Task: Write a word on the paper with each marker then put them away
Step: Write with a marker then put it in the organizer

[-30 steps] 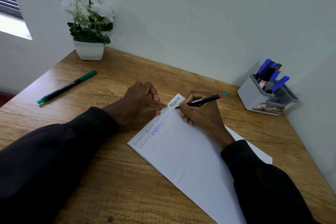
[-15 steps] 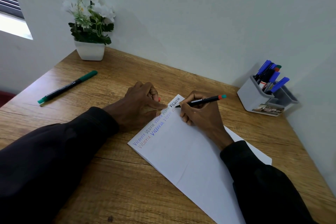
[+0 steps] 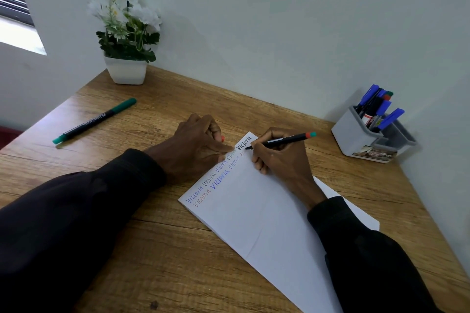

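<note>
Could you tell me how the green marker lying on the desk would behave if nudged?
The green marker has a slim round barrel, so it would probably roll across the desk. It looks light and stiff, likely easy to lift.

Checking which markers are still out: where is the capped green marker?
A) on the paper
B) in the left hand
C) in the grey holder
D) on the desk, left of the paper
D: the capped green marker lies on the desk, left of the paper.

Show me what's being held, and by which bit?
The right grip pinches the black marker near its tip. The left grip rests on the paper; whether it holds anything cannot be told.
</note>
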The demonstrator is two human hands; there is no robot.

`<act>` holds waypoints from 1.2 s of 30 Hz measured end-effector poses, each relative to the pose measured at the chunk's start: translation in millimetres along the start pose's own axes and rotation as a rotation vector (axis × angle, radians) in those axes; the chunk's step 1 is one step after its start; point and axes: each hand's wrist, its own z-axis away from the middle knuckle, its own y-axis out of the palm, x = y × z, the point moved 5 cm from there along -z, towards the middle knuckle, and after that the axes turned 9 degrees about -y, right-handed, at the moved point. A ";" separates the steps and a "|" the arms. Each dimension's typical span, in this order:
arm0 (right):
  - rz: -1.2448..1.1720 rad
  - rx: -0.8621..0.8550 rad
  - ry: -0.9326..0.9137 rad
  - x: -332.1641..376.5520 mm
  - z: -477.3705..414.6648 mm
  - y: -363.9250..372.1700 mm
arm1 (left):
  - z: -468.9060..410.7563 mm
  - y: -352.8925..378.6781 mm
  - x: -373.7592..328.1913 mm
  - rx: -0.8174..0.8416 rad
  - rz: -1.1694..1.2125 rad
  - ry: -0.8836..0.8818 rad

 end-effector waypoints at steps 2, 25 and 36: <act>0.015 -0.002 0.009 0.1 -0.7 -0.2 | -0.9 0.9 0.8 -0.002 -0.046 0.007; -0.016 -0.050 0.033 -0.4 -0.5 -1.1 | 2.2 -4.0 -4.4 0.019 0.020 -0.024; -0.013 -0.055 0.034 -2.8 -2.9 -1.6 | 1.2 -4.1 -5.9 0.035 0.034 -0.067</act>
